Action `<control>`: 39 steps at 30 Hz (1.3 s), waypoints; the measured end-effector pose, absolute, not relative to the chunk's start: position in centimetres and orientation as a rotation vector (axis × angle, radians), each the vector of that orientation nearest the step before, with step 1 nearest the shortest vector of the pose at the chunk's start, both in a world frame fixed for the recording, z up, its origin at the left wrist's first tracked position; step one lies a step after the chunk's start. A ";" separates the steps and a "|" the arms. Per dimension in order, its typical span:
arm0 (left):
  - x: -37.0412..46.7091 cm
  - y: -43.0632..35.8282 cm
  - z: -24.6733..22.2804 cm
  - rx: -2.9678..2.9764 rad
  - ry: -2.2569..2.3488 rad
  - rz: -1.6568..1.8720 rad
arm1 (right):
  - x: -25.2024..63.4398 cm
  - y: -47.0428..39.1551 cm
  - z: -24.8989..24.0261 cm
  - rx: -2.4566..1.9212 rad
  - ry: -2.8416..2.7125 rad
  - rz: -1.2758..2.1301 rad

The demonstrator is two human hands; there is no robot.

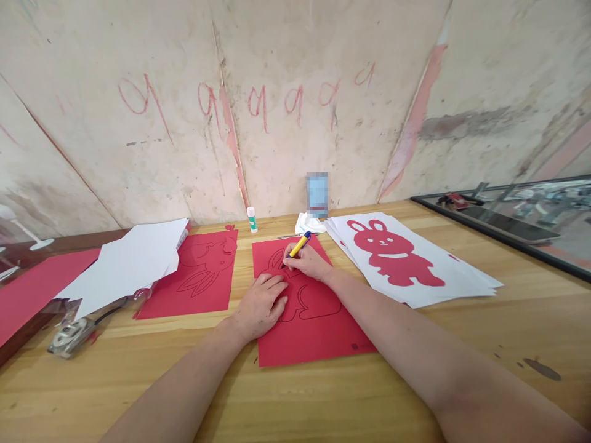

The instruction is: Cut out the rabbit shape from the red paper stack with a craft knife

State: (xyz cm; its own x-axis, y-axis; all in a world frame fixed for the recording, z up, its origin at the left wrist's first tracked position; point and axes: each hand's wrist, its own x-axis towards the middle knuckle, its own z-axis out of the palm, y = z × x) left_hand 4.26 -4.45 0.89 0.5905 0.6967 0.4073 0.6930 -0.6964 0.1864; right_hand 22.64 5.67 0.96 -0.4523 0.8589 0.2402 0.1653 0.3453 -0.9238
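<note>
A red sheet [300, 344] with a rabbit outline drawn in dark lines lies in front of me on the wooden table [184, 369]. My right hand [308, 258] grips a yellow pen [299, 246] with a blue end, its tip at the rabbit's head near the ears. Flat on the sheet's left part rests my left hand [261, 304], fingers spread and holding nothing. Left of it is another red sheet [203, 271] with a rabbit outline. To the right, a red paper rabbit [399, 255] lies on white sheets [415, 295].
A glue stick [252, 219] stands near the wall, with a blurred blue box [317, 194] and white tissue [310, 223] beside it. White papers [129, 258] and a power strip [72, 335] lie at left. A black-framed panel [508, 231] is at right.
</note>
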 end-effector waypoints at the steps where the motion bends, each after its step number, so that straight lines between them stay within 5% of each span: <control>1: 4.2 -4.4 0.9 2.793 1.219 0.726 | 22.6 5.6 1.0 -0.906 -1.842 1.144; 39: 4.3 -4.6 1.0 2.772 1.222 0.728 | 22.6 5.6 1.0 -0.931 -1.791 1.069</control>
State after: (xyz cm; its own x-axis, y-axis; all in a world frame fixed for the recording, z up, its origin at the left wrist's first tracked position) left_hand 4.32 -4.60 1.04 0.5833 0.7038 0.4054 0.6917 -0.6921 0.2063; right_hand 22.56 5.65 1.03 -0.3796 0.8825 0.2775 0.1747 0.3629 -0.9153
